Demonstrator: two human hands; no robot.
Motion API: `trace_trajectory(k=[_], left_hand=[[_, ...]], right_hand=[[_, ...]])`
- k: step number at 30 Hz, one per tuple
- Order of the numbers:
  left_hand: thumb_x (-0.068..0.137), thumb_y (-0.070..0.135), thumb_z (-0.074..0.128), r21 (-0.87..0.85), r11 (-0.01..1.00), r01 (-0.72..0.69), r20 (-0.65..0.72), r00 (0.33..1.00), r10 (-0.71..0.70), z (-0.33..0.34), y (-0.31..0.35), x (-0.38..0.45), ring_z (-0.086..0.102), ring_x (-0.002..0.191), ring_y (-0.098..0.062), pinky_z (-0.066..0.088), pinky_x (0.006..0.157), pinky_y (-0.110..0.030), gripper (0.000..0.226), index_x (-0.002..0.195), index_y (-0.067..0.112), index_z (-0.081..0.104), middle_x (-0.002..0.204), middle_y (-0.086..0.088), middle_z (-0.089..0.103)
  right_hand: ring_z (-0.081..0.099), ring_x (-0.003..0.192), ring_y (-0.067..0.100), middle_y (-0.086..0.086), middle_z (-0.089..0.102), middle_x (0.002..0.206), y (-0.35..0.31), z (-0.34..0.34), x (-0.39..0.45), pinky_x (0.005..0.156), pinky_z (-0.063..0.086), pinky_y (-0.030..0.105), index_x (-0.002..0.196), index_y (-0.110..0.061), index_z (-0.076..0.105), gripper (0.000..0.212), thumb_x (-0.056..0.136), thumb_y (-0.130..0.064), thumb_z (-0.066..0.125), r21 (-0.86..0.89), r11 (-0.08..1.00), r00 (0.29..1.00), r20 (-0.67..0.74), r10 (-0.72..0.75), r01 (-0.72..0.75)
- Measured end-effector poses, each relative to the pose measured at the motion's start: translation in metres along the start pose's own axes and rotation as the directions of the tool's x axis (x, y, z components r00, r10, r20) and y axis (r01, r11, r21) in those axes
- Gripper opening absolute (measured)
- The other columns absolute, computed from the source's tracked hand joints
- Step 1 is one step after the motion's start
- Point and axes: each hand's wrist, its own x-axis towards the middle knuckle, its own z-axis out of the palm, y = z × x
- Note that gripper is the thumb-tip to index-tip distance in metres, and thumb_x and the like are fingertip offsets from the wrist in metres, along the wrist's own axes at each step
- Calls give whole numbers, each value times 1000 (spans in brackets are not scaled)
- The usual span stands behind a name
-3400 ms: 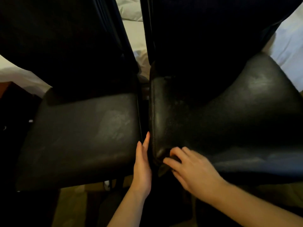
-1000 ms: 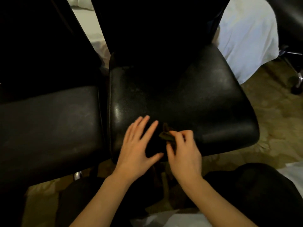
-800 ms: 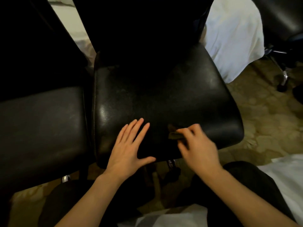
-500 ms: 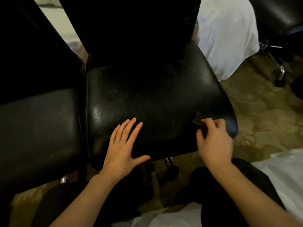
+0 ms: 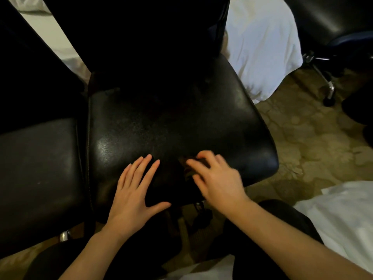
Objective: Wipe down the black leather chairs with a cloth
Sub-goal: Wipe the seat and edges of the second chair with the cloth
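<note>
Middle chair (image 5: 171, 126): black leather seat, glossy, a bright sheen patch near its left front. Backrest rising dark at top of view, detail lost in shadow.

Left hand (image 5: 133, 190): flat on the seat's front edge, fingers straight and spread, thumb out to the right, holding nothing.

Right hand (image 5: 214, 178): just right of the left one, on the same front part of the seat, motion-blurred. Fingers curled over a small dark cloth (image 5: 186, 165), pressing it onto the leather. Only a crumpled scrap of cloth showing at the fingertips; rest hidden under the hand.

Left chair (image 5: 38, 170): second black leather seat, duller, edge almost touching the middle one; narrow dark gap between. Its backrest filling the upper left.

Third chair (image 5: 327, 19): upper right, well apart, black seat with metal base and caster (image 5: 329, 98) on the floor.

White bedding (image 5: 260, 49): hanging down behind the middle seat's right rear corner, close to it. More white fabric (image 5: 347, 217) at lower right beside the right forearm.

Floor (image 5: 314, 146): patterned tan carpet, right of the seat. Chair base parts under the seat's front edge, dim, not resolvable. Dark-clothed knees at bottom of view, below both forearms.
</note>
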Motion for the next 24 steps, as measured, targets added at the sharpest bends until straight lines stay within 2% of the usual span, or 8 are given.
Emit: trace_trajectory(k=[2, 6, 10, 12, 15, 17, 20, 24], left_hand=[[78, 79, 49, -8, 1000, 1, -6, 1000, -1, 1, 1, 1, 2, 156, -14, -5, 126, -34, 103, 161, 28, 14, 168, 6, 7], [76, 74, 62, -18, 1000, 4, -12, 1000, -5, 1, 6, 1, 5, 156, -16, -4, 126, -34, 107, 160, 26, 17, 168, 4, 11], [73, 70, 67, -21, 999, 24, -10, 1000, -24, 2, 10, 1, 5, 156, -16, -6, 126, -33, 110, 160, 27, 17, 168, 3, 12], [72, 70, 67, -21, 999, 25, -8, 1000, -25, 1, 9, 1, 5, 155, -16, -7, 125, -32, 110, 160, 27, 17, 168, 4, 11], [72, 68, 71, -31, 999, 13, -5, 1000, -13, 1, 4, 1, 4, 155, -14, -8, 125, -31, 110, 160, 27, 19, 168, 4, 12], [74, 72, 67, -22, 1000, -1, 2, 1000, 1, 0, 0, 0, 5, 155, -14, -6, 125, -31, 108, 160, 27, 20, 168, 5, 11], [75, 77, 51, -33, 999, -12, 2, 1000, 12, -2, -4, 1, 5, 155, -15, -4, 126, -33, 103, 160, 27, 20, 168, 6, 11], [75, 78, 49, -46, 999, -11, 3, 1000, 11, 0, -2, 1, 6, 155, -16, -3, 126, -35, 103, 160, 26, 21, 168, 5, 13]], right_hand=[[55, 103, 18, -3, 46, 125, 37, -13, -3, 62, 56, 33, 127, -34, 56, 40, 88, -36, 62, 20, 990, 989, -44, 138, -137], [61, 98, 23, 0, 47, 124, 97, -32, -23, 65, 52, 31, 125, -27, 58, 36, 90, -33, 61, 8, 931, 922, -140, 362, -365], [60, 102, 24, 1, 45, 127, 86, -32, -19, 72, 51, 31, 124, -26, 56, 34, 91, -31, 59, 122, 811, 795, -161, 585, -572], [55, 108, 17, -3, 42, 131, 49, -27, -15, 80, 51, 28, 127, -33, 51, 37, 91, -34, 57, 144, 842, 837, -114, 536, -519], [46, 115, 14, -8, 33, 138, -11, -10, -18, 83, 51, 26, 133, -37, 45, 41, 93, -35, 55, 141, 954, 964, 27, 264, -265], [41, 120, 14, -8, 27, 140, -23, -7, -18, 81, 53, 27, 135, -37, 43, 41, 95, -34, 54, 166, 969, 981, 97, 170, -185], [44, 117, 13, -8, 28, 134, 12, -18, -17, 81, 55, 29, 131, -37, 46, 39, 93, -34, 57, 130, 971, 977, 89, 192, -202], [59, 92, 17, -2, 41, 124, 87, -36, -23, 64, 47, 24, 123, -29, 55, 34, 90, -32, 61, 75, 905, 899, -106, 425, -419]])
